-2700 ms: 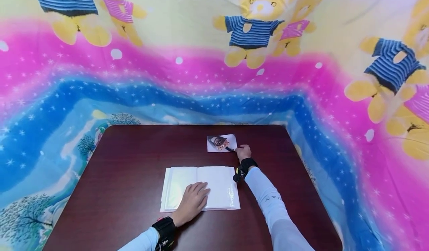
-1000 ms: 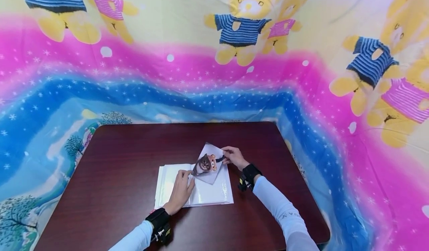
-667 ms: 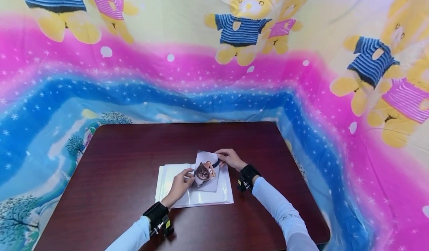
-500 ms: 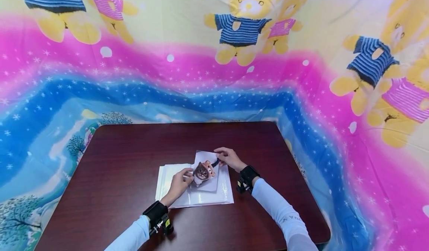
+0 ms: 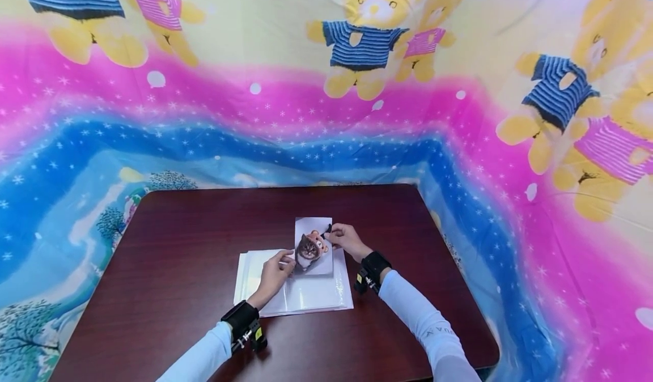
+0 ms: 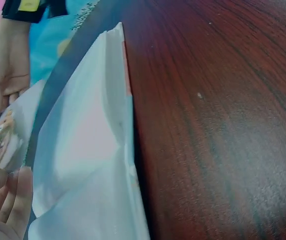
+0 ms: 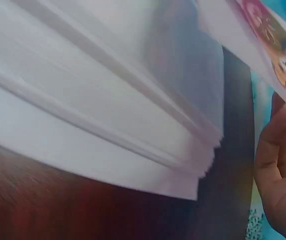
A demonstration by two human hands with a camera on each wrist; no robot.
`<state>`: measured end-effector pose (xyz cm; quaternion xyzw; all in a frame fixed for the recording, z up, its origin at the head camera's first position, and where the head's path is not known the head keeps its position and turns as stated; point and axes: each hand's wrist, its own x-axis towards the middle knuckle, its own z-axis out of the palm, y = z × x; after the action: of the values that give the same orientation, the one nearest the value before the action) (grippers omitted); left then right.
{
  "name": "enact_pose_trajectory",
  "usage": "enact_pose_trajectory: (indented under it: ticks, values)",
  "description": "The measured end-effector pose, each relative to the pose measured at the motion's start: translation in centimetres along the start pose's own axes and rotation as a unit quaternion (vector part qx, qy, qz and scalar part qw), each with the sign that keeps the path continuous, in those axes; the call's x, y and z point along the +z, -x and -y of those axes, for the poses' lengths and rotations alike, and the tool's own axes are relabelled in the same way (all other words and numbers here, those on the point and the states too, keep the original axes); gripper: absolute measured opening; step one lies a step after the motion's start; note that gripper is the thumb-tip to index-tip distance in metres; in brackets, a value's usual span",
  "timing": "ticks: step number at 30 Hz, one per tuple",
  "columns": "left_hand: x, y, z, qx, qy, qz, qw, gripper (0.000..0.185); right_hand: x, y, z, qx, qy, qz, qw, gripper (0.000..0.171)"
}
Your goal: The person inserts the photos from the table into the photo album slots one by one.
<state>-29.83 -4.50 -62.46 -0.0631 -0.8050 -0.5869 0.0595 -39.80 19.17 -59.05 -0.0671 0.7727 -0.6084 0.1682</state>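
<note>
A photo of a kitten in a bear hat (image 5: pixel 310 249) is held in both hands over the far edge of an open photo album (image 5: pixel 316 298) with clear pockets. The left hand (image 5: pixel 272 275) pinches the photo's left edge between thumb and fingers; in the left wrist view, the left hand (image 6: pixel 8 197) has the photo's edge at its fingertips. On the opposite edge, the right hand (image 5: pixel 349 240) pinches the photo between thumb and fingers. The right wrist view has the photo (image 7: pixel 278 50) raised above the album's stacked pages (image 7: pixel 133 110).
The album lies on a dark reddish wooden table (image 5: pixel 204 223). A cloth printed with bears (image 5: pixel 285 115) hangs behind the table and along its sides. Each wrist wears a black strap with a small camera, such as the left strap (image 5: pixel 240 318).
The photo has left the table behind the album, come over the pages and turned straight, then shifted slightly away. The left hand has gone from lying on the album to pinching the photo.
</note>
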Motion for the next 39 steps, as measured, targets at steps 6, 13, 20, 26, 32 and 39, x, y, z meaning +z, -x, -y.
enact_pose_trajectory:
  ticks: [6,13,20,26,32,39]
  values:
    - [0.7,0.6,0.2,0.076,-0.122,0.003,0.9897,0.025,-1.2,-1.4,0.6,-0.023,-0.021,-0.073,0.997,0.011]
    - [2.0,0.0,1.0,0.236,-0.288,0.029,0.9277,0.039,-0.9,-2.7,1.5,-0.041,-0.063,-0.120,0.990,0.009]
    - [2.5,-0.7,1.3,0.253,-0.351,0.115,0.8942,0.058,-0.2,-3.9,1.0,-0.042,-0.077,-0.124,0.988,0.014]
    - [2.4,-0.9,1.1,0.251,-0.371,0.140,0.8829,0.056,0.2,-4.2,0.9,-0.034,-0.081,-0.133,0.987,0.014]
    - [2.6,-0.9,1.3,0.250,-0.378,0.134,0.8815,0.056,0.4,-4.6,0.6,-0.040,-0.076,-0.143,0.986,0.015]
    - [2.7,-0.7,1.6,0.245,-0.382,0.128,0.8820,0.056,0.4,-4.8,-0.6,-0.059,-0.081,-0.146,0.984,0.017]
